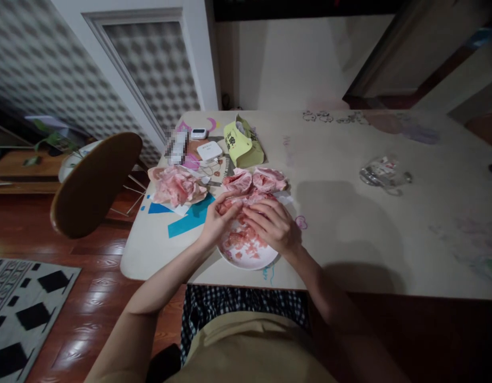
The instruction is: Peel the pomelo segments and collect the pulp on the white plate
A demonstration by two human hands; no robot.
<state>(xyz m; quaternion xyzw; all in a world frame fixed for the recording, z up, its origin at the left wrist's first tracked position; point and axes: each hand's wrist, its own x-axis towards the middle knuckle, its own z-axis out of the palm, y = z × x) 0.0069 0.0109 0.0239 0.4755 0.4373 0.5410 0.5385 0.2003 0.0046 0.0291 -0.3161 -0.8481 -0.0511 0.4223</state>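
Both my hands meet over a white plate [265, 260] near the table's front edge. Pink fruit pieces [241, 242], like peeled pomelo flesh, lie on the plate. My left hand [219, 218] and my right hand [272, 223] have their fingers curled round a pink fruit segment [240, 205] held between them just above the plate. Behind the hands lie opened pink segments [256, 181]. A heap of pink peel and membrane [176, 186] rests to the left on blue and white paper [188, 221].
A yellow-green tissue pack [241, 143] and small white devices [209, 150] sit at the back left of the table [349, 239]. A crumpled clear wrapper [383, 173] lies to the right. A brown chair [96, 181] stands left of the table, over wooden floor and a patterned rug [22, 314].
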